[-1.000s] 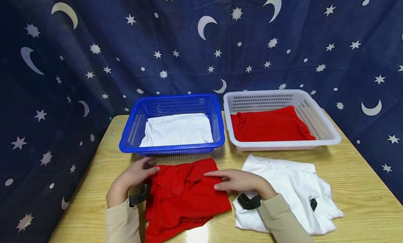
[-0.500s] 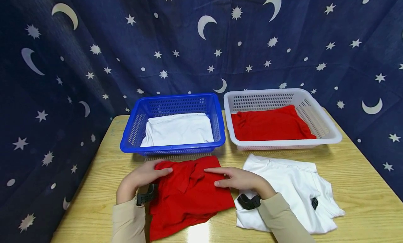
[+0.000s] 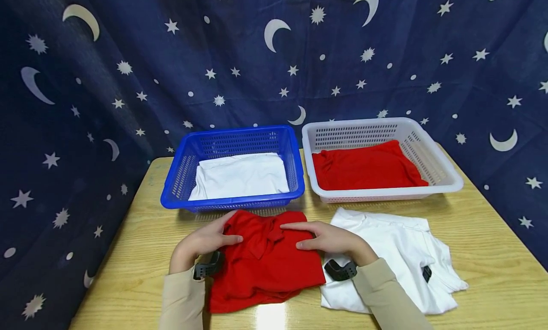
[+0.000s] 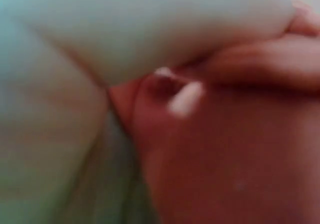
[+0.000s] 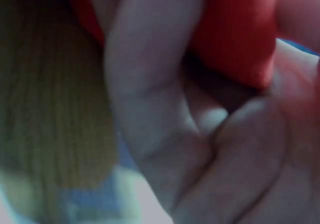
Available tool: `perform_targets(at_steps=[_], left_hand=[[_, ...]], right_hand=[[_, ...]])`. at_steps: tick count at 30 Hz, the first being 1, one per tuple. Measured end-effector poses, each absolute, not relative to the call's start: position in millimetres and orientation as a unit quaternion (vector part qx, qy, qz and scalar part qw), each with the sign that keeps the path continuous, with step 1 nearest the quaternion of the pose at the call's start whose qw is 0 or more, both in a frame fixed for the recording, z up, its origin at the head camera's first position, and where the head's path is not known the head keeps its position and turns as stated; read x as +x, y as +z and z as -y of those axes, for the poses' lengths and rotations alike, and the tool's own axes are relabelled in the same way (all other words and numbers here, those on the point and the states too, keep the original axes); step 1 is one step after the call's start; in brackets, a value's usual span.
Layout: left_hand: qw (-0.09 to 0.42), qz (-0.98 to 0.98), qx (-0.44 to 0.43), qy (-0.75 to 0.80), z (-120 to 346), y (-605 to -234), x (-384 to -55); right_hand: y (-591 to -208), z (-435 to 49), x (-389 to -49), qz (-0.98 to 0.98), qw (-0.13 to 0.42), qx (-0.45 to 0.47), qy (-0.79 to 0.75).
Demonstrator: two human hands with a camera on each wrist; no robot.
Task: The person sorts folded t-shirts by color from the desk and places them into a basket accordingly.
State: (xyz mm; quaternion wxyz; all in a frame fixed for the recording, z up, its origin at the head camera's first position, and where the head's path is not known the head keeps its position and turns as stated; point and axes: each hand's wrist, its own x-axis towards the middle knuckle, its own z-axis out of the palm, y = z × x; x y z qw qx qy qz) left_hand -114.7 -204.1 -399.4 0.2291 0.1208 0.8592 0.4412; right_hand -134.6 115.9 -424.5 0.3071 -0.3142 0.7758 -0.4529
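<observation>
A red shirt (image 3: 274, 270) lies bunched and partly folded on the table in front of me, with a loose flap near its top. My left hand (image 3: 205, 239) grips its left edge, thumb on top and fingers tucked beneath the cloth. On the opposite edge my right hand (image 3: 331, 237) holds the shirt, index finger and thumb lying over the fabric. In the right wrist view, curled fingers (image 5: 150, 73) wrap round the red cloth (image 5: 235, 33). The left wrist view is badly blurred. Beneath my right forearm, a white garment (image 3: 394, 254) lies spread with creases.
Behind the shirt stands a blue basket (image 3: 244, 201) with a folded white garment (image 3: 244, 175) in it. Beside it, a white basket (image 3: 385, 194) holds a folded red garment (image 3: 364, 166). A dark starry curtain (image 3: 239, 49) hangs behind the wooden table (image 3: 132, 254).
My left hand has moved right and slightly up, carrying the shirt's left side along. The shirt's lower edge has drawn up from the front. My right hand has barely moved.
</observation>
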Motion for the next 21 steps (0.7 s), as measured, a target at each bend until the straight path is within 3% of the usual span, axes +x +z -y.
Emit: perform_targets(at_steps=[14,21], left_hand=[[0.222,-0.793,0.194,0.534,201.5,-387.7,-110.6],[0.16,-0.715,0.188,0.654,185.2,-375.1,-112.0]], right_hand=[[-391.3,-138.4,-132.5,-0.748,0.302,-0.309,-0.504],[-375.3,-153.5,-133.5,-0.672,0.26,-0.312,-0.619]])
